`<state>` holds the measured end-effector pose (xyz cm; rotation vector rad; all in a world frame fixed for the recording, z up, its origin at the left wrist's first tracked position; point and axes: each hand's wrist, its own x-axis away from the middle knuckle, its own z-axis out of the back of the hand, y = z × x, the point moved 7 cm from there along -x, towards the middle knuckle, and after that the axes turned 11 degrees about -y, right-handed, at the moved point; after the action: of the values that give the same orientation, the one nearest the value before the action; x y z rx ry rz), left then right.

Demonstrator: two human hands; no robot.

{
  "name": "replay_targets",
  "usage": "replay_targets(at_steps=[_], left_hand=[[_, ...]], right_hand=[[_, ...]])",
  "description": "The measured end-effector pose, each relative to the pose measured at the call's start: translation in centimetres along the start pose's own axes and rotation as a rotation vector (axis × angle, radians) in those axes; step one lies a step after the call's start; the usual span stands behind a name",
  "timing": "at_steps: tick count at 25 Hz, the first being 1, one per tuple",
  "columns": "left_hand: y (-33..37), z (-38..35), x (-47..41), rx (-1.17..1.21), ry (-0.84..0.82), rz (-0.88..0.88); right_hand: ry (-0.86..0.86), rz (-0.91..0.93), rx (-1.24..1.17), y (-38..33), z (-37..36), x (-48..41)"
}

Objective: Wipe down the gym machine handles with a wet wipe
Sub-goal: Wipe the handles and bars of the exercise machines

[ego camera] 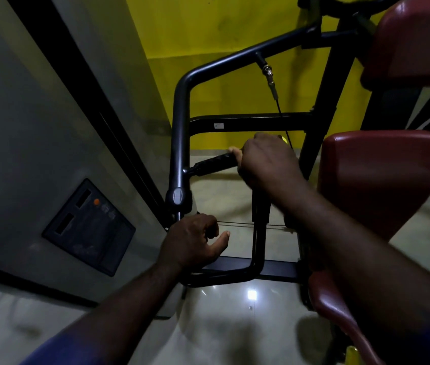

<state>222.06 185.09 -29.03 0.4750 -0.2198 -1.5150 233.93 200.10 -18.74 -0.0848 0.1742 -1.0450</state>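
The black ribbed handle [213, 162] is jutting sideways from the machine's dark tubular frame [179, 122]. The person's right grip [267, 163] is wrapping round the handle's outer end, fingers curling tight about the bar. The wet wipe itself is not plainly showing. A pale tip is poking out over the bar at the edge of that fist, and I cannot tell whether it is a thumb or a corner of the wipe. The left grip [192, 241] is hanging lower down, just beside the foot of the frame's upright. Its fingers are loosely curling and its thumb is sticking out, holding nothing that I can make out.

To my eye this handle is being wiped right now, and the bare inner stretch toward the frame looks like the part left to do. The next move is calling for a slide of the right grip along the bar toward the frame, squeezing all the way round so the ribs are getting cleaned. After that comes a shift to the next handle.

Around them, a thin cable [282, 114] is running down behind the handle and two red pads [387, 180] are sitting to the right. A yellow wall [208, 35] is standing behind. A dark switch panel [90, 227] is sitting on the grey wall to the left, and the glossy floor [235, 312] is catching a light
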Motion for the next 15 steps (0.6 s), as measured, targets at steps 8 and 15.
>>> replay_targets(at_steps=[8, 15], left_hand=[[0.2, -0.1, 0.1, -0.042, -0.051, 0.023], [0.1, -0.5, -0.1, -0.085, -0.046, 0.008]], right_hand=[[-0.113, -0.296, -1.533, 2.7, -2.1, 0.0], [-0.124, -0.371, -1.753, 0.6, -8.1, 10.8]])
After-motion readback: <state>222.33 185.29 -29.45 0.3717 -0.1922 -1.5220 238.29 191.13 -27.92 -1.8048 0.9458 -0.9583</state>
